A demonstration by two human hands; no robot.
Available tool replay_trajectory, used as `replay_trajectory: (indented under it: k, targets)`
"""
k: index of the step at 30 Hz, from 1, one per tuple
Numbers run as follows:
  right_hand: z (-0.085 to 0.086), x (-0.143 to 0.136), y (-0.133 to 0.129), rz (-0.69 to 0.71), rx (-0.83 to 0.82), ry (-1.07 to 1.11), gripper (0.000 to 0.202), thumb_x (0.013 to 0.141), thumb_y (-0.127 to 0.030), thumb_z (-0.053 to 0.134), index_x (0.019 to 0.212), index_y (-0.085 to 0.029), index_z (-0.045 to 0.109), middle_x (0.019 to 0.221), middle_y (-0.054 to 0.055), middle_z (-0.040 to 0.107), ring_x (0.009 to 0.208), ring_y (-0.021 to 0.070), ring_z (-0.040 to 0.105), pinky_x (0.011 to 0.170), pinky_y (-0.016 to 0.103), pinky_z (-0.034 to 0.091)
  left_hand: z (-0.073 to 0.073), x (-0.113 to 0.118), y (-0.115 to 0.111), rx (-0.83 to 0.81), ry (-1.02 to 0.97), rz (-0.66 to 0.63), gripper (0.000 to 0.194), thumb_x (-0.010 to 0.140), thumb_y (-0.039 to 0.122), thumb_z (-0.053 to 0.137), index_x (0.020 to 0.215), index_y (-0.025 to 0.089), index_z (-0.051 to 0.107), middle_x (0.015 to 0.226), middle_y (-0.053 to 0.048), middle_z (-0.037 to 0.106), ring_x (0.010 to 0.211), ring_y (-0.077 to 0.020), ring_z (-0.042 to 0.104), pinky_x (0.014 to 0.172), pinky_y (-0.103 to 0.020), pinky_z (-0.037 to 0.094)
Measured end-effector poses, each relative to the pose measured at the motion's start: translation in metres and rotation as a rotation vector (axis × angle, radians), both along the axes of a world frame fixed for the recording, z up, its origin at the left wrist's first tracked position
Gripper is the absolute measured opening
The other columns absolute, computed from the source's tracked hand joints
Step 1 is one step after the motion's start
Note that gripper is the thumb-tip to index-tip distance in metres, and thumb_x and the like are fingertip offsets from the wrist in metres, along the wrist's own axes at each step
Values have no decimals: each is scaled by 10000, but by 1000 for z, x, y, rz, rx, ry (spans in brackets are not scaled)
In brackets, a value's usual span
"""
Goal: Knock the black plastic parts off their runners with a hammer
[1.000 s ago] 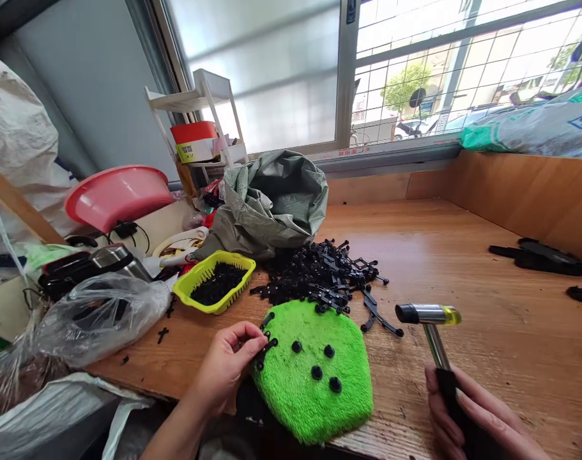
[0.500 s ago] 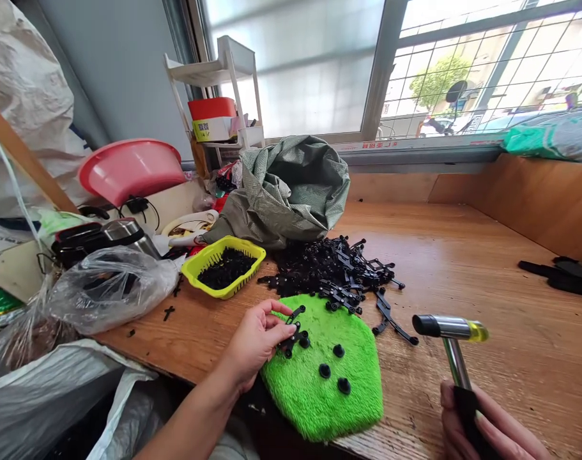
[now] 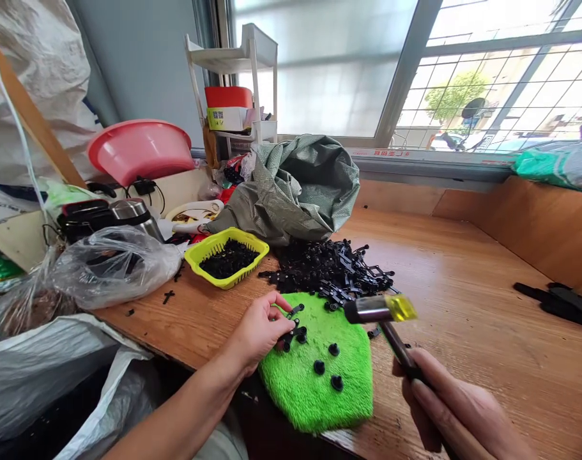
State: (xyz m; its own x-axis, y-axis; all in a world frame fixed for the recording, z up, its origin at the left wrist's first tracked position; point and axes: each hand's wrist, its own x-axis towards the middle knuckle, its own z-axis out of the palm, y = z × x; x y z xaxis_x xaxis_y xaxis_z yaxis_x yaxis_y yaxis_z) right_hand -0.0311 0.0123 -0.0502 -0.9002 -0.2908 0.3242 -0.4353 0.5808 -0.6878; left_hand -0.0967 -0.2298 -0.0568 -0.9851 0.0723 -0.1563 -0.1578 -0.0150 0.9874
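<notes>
My left hand (image 3: 264,329) is closed on a black jointed plastic part (image 3: 296,324) at the left edge of a fuzzy green cloth pad (image 3: 314,402). The fingers hide some of that part. In my right hand (image 3: 444,396) is a small hammer (image 3: 374,310) with a black face and a clear yellow face. Its head is raised above the pad's right side, slightly blurred. Several black round pegs stand on the pad, among them a front one (image 3: 337,383). Behind the pad lies a heap of similar black jointed parts (image 3: 338,271).
A yellow basket (image 3: 192,263) of small black pieces stands left of the heap. Behind are a grey-green woven sack (image 3: 281,207) and a pink basin (image 3: 140,150). A clear plastic bag (image 3: 113,268) lies at the left. Black strap-like items (image 3: 563,303) rest at the far right.
My right hand has brought the hammer left and slightly up, over the pad's right side. The left hand keeps its hold on the jointed part. The whole view has shifted slightly.
</notes>
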Motion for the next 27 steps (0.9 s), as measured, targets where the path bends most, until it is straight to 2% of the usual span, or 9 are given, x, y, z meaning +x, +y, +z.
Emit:
replay_trajectory:
  k: [2,5,9,13,17,23,27]
  targets:
    - [8,-12,-13,112,217,171,218,965,-312,277,1093,-248,442,564,-55,493,422,127,480,416,203,353,0,0,0,5,2,5,216,570,152,567,758,144,463,472,66,427,416,-66,368,377,-141,310]
    - [16,-21,-31,120,407,282,234,964,-301,249,864,-237,452,525,-48,496,389,156,490,367,246,308,-1,-1,0,12,-5,7,202,574,146,559,751,144,461,468,65,429,408,-62,358,366,-137,294]
    - [19,-20,-35,102,362,328,244,974,-295,186,902,-236,411,698,3,589,550,165,579,457,226,382,-4,-3,0,9,-11,20,184,575,126,539,740,147,460,478,58,440,423,-66,361,363,-133,296]
    - [11,-20,-29,97,491,307,237,967,-299,227,827,-235,407,488,-47,481,363,173,492,352,260,295,-9,-3,0,-11,8,19,169,587,143,536,738,157,462,479,60,429,406,-72,364,349,-143,294]
    - [6,-22,-30,105,417,265,244,967,-286,182,885,-233,405,598,-5,546,515,189,570,448,246,359,-12,-3,0,-50,54,18,166,599,161,543,745,156,465,480,55,428,396,-73,363,346,-145,289]
    - [-3,-21,-38,94,475,142,216,925,-268,264,801,-226,437,505,-20,488,401,202,490,395,283,243,-6,-3,0,-51,13,-9,204,589,200,564,757,160,456,494,53,420,404,-84,364,349,-163,310]
    - [-1,-13,-27,37,365,147,301,957,-330,216,912,-214,490,621,4,558,540,188,551,477,247,366,0,3,-5,-8,-7,-47,271,617,262,584,835,148,471,538,45,443,454,-77,364,416,-159,296]
